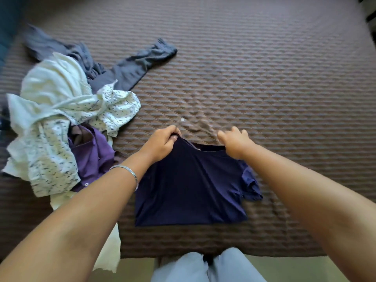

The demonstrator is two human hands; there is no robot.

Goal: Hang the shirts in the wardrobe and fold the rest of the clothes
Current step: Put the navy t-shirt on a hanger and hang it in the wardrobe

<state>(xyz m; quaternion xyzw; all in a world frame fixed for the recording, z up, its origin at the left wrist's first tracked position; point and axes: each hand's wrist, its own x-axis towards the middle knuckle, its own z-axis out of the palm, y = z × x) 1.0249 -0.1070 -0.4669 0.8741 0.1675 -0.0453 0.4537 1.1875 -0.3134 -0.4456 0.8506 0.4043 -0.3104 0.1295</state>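
Note:
A navy blue T-shirt point(189, 186) lies over the near part of the brown quilted bed point(264, 78), its neck edge lifted. My left hand point(162, 142) grips the left shoulder at the collar. My right hand point(234, 142) pinches the right shoulder, blurred by motion. One short sleeve sticks out at the right. To the left sits a heap of clothes: a white printed shirt point(61, 143), a cream garment point(53, 82), a purple shirt point(91, 153) and dark grey trousers point(130, 66).
The bed's front edge runs along the bottom, with my light-blue trouser legs point(207, 267) below it. A striped object point(368, 11) shows at the far right corner. The brown quilt stretches bare across the middle and right.

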